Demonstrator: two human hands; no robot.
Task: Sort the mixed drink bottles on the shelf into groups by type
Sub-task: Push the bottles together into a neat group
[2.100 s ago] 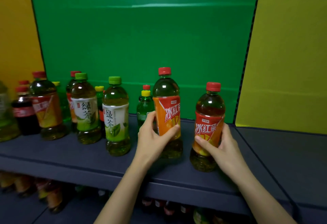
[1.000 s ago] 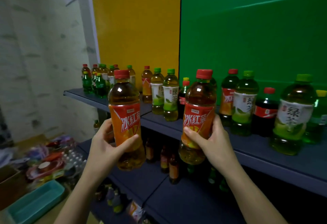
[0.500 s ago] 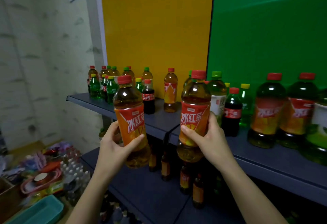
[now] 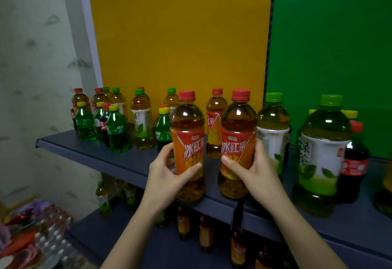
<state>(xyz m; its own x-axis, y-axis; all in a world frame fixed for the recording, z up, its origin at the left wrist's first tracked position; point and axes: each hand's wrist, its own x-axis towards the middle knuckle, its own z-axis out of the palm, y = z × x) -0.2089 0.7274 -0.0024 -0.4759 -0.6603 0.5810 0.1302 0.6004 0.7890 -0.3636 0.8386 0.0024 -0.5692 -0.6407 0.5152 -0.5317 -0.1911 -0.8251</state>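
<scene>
I hold two iced black tea bottles with red caps and orange-red labels, upright and side by side. My left hand (image 4: 167, 175) grips the left tea bottle (image 4: 187, 132), whose base hangs just over the front edge of the dark shelf (image 4: 101, 154). My right hand (image 4: 254, 171) grips the right tea bottle (image 4: 238, 130), low over the shelf's front. Behind them stands a third iced tea bottle (image 4: 215, 120). Green tea bottles (image 4: 273, 128) with green caps stand to the right, and small green soda bottles (image 4: 116, 130) to the left.
A large green tea bottle (image 4: 322, 154) and a cola bottle (image 4: 353, 162) stand at the right. More bottles fill the lower shelf (image 4: 148, 245). Packaged goods (image 4: 31, 237) lie on the floor at lower left. Yellow and green panels back the shelf.
Both hands lifted the two tea bottles off the green-backed shelf section and carried them left. They now sit closer together, over the front of the yellow-backed section.
</scene>
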